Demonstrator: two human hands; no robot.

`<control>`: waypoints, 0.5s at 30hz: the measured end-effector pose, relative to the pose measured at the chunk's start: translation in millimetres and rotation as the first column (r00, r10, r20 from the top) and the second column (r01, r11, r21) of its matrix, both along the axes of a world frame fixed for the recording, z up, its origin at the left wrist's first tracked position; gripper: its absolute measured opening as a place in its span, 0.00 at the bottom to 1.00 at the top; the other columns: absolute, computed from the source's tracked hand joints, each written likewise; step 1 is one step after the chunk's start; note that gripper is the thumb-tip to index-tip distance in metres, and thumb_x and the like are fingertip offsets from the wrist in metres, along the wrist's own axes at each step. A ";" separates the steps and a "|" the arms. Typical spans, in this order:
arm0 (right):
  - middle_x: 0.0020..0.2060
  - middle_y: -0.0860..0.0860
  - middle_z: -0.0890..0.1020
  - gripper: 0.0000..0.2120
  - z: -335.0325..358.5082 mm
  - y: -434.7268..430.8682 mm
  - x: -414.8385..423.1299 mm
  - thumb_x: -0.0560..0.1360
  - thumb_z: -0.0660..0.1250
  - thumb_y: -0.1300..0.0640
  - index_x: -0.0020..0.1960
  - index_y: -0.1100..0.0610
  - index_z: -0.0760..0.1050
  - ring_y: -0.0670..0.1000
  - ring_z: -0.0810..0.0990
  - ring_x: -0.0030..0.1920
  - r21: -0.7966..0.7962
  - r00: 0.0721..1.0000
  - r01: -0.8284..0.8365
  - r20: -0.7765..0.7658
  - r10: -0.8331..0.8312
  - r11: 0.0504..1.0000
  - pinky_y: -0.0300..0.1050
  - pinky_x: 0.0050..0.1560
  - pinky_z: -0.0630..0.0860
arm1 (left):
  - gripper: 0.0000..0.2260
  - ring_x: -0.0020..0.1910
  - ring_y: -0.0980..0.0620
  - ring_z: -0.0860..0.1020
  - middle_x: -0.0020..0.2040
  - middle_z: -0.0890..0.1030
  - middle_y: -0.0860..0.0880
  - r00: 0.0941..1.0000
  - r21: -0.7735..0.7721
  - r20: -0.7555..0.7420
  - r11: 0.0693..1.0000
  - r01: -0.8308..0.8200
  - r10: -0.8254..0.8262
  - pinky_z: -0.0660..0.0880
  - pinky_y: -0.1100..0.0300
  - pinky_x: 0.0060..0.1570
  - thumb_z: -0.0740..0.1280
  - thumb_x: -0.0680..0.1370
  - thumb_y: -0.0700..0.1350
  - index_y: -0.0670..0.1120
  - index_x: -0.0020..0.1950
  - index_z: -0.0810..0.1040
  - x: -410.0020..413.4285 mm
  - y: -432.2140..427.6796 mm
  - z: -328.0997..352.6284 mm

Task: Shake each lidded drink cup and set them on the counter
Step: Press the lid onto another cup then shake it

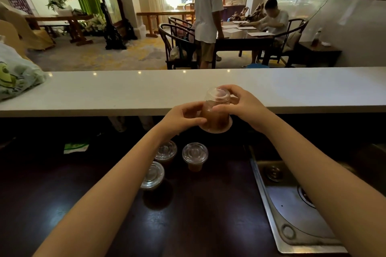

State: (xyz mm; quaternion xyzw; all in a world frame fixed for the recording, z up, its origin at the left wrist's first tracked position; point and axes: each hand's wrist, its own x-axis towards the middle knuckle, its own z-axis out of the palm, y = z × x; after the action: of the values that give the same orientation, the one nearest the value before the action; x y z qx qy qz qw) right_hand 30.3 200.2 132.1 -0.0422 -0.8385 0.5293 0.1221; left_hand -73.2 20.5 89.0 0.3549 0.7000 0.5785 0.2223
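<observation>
— Looking at the head view, where was the drink cup point(216, 110)?

— Held in the air in front of the near edge of the white counter point(292, 89), turned upside down: lid toward the camera and low, clear base up, brown drink inside. The left hand point(183, 118) pinched its side near the lid; the right hand point(240, 100) wrapped the upper part, fingers curled over the base.

— So how should the shake have gone?

— My judgement: one palm should have covered the lid, since an inverted cup leaks if the lid lifts. Short, firm shakes, then upright onto the white counter, well back from its near edge.

— And the rest?

— Three lidded cups point(195, 155) stood on the dark lower worktop point(208, 225), left of the sink point(292, 204).
</observation>
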 end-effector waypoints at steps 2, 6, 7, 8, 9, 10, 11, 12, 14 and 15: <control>0.61 0.49 0.74 0.28 -5.8 4.4 -5.9 0.68 0.75 0.55 0.65 0.51 0.68 0.52 0.74 0.60 0.014 0.999 0.024 0.029 -0.024 1.000 0.45 0.58 0.75 | 0.25 0.63 0.54 0.76 0.63 0.78 0.50 0.999 -0.028 -0.028 0.999 0.016 -0.016 0.70 0.50 0.66 0.72 0.71 0.38 0.48 0.68 0.73 -3.8 5.8 -3.7; 0.61 0.51 0.74 0.29 -15.3 9.5 -14.3 0.68 0.75 0.55 0.66 0.53 0.68 0.53 0.74 0.60 0.043 0.996 0.076 0.046 -0.078 0.996 0.45 0.57 0.74 | 0.26 0.61 0.55 0.76 0.61 0.78 0.51 0.996 -0.060 -0.077 0.998 0.031 -0.036 0.73 0.54 0.63 0.73 0.71 0.38 0.49 0.68 0.72 -8.5 19.1 -8.6; 0.61 0.51 0.74 0.30 -16.6 10.1 -15.9 0.68 0.75 0.54 0.66 0.53 0.68 0.53 0.74 0.60 0.059 0.995 0.086 0.046 -0.088 0.995 0.45 0.57 0.74 | 0.25 0.61 0.54 0.76 0.61 0.78 0.50 0.996 -0.064 -0.081 0.997 0.032 -0.038 0.73 0.55 0.62 0.73 0.72 0.39 0.49 0.68 0.72 -9.7 21.8 -9.6; 0.62 0.52 0.74 0.30 -17.5 10.6 -17.3 0.68 0.75 0.54 0.67 0.54 0.67 0.52 0.73 0.59 0.075 0.994 0.092 0.046 -0.096 0.993 0.44 0.56 0.74 | 0.25 0.60 0.54 0.76 0.61 0.78 0.50 0.996 -0.068 -0.077 0.997 0.034 -0.039 0.74 0.56 0.61 0.72 0.72 0.38 0.49 0.67 0.72 -11.1 23.8 -10.7; 0.62 0.52 0.73 0.31 -18.4 11.2 -18.6 0.68 0.75 0.54 0.67 0.54 0.67 0.52 0.73 0.59 0.089 0.993 0.099 0.049 -0.103 0.991 0.42 0.55 0.74 | 0.25 0.60 0.55 0.77 0.61 0.79 0.50 0.997 -0.068 -0.067 0.997 0.040 -0.045 0.75 0.58 0.59 0.72 0.72 0.38 0.48 0.68 0.72 -12.4 25.4 -11.8; 0.62 0.52 0.73 0.31 -18.7 11.7 -19.6 0.68 0.75 0.54 0.67 0.54 0.67 0.51 0.73 0.58 0.097 0.993 0.103 0.052 -0.109 0.990 0.41 0.53 0.73 | 0.25 0.59 0.56 0.77 0.61 0.79 0.49 0.997 -0.063 -0.056 0.997 0.049 -0.052 0.75 0.61 0.57 0.72 0.72 0.37 0.48 0.68 0.72 -12.7 26.5 -12.5; 0.62 0.52 0.73 0.31 -19.1 12.0 -20.2 0.68 0.75 0.55 0.67 0.54 0.67 0.50 0.72 0.57 0.102 0.992 0.108 0.054 -0.114 0.989 0.40 0.53 0.72 | 0.25 0.58 0.57 0.77 0.61 0.79 0.49 0.997 -0.059 -0.048 0.997 0.055 -0.058 0.76 0.64 0.54 0.72 0.72 0.37 0.47 0.68 0.72 -13.2 27.6 -13.4; 0.63 0.52 0.73 0.31 -19.1 12.5 -20.5 0.68 0.75 0.54 0.67 0.54 0.67 0.50 0.72 0.57 0.105 0.991 0.113 0.055 -0.119 0.988 0.41 0.53 0.72 | 0.25 0.58 0.58 0.77 0.61 0.79 0.49 0.997 -0.053 -0.042 0.997 0.062 -0.064 0.76 0.67 0.52 0.72 0.72 0.37 0.47 0.68 0.72 -12.7 28.1 -13.6; 0.62 0.52 0.74 0.31 -18.4 13.5 -19.4 0.68 0.75 0.53 0.67 0.54 0.67 0.50 0.72 0.57 0.113 0.990 0.123 0.058 -0.130 0.986 0.41 0.52 0.72 | 0.25 0.58 0.57 0.77 0.61 0.78 0.50 0.997 -0.039 -0.023 0.997 0.071 -0.072 0.76 0.68 0.52 0.72 0.72 0.37 0.46 0.68 0.72 -12.2 28.4 -15.0; 0.61 0.51 0.74 0.31 -17.7 13.9 -18.1 0.68 0.75 0.53 0.67 0.54 0.68 0.50 0.72 0.56 0.113 0.989 0.128 0.058 -0.135 0.985 0.39 0.51 0.72 | 0.25 0.59 0.56 0.77 0.62 0.78 0.50 0.997 -0.028 -0.008 0.997 0.077 -0.078 0.76 0.67 0.54 0.72 0.72 0.37 0.46 0.69 0.72 -12.4 28.4 -16.8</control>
State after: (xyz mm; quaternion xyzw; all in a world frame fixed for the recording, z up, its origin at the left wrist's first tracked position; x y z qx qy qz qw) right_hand 12.1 214.1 114.4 -0.1081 -0.8651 0.4718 0.1315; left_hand -85.5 48.9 72.3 0.3813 0.6948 0.5579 0.2464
